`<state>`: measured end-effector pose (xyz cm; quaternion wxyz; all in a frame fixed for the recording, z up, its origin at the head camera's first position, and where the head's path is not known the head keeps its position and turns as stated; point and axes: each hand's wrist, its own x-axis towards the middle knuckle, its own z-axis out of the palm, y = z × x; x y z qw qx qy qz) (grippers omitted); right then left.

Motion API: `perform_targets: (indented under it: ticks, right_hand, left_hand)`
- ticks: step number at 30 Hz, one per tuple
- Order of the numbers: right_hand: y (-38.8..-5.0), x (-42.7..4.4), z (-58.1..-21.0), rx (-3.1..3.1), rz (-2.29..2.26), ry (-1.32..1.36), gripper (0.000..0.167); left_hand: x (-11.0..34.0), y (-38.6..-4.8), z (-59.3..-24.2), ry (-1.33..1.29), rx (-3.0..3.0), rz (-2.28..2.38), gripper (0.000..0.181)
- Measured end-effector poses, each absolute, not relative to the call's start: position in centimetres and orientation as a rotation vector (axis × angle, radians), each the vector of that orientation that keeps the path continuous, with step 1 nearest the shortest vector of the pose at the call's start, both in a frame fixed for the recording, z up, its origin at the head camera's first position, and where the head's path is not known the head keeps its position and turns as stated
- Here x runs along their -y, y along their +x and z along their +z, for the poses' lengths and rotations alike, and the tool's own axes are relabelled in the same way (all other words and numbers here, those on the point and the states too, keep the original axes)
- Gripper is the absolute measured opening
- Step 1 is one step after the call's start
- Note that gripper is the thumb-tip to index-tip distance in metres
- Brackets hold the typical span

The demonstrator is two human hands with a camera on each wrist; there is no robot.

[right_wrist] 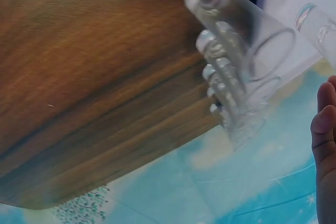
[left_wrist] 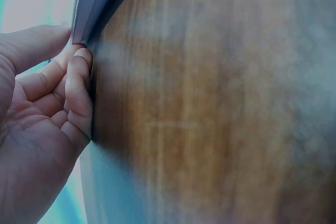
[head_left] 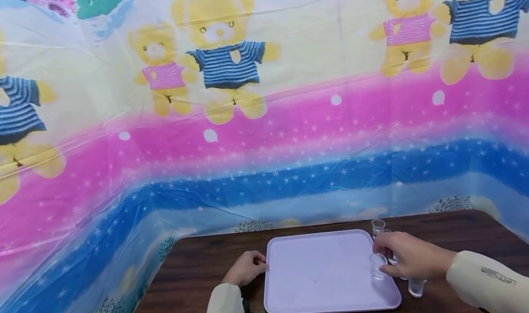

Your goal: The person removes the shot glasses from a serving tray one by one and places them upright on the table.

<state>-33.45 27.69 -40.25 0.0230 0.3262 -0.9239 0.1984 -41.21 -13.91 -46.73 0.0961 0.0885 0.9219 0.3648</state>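
Observation:
A pale lilac tray point(head_left: 318, 271) lies on the dark wooden table. At its left edge, my left hand point(head_left: 247, 268) pinches the rim; the left wrist view shows the thumb point(left_wrist: 39, 45) against the tray edge point(left_wrist: 97, 3) and the other fingers curled at the table's surface. Over the tray's right side, my right hand point(head_left: 407, 255) holds a small clear glass point(head_left: 378, 268) between thumb and fingers. In the right wrist view this glass point(right_wrist: 319, 31) shows at the right, and the hand point(right_wrist: 326, 140) is mostly cut off. I cannot tell whether the glass touches the tray.
Several more clear glasses stand in a row right of the tray, including a near one point(head_left: 416, 287) and a far one point(head_left: 378, 226); my right hand partly hides them. Wooden table point(head_left: 194, 262) surrounds the tray. Behind hangs a cloth point(head_left: 297, 120) printed with bears.

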Motion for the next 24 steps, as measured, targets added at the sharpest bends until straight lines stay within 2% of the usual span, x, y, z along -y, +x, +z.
perform_targets:
  ticks: [15,24]
  right_hand:
    - [-30.7,-32.3,-42.0,2.847,0.764,1.042,0.017]
    - [-29.2,-33.4,-43.1,2.753,0.768,1.056,0.016]
  left_hand:
    - [13.5,-41.4,-46.5,0.268,-2.731,1.089,0.012]
    - [13.8,-41.4,-46.6,0.268,-2.719,1.083,0.013]
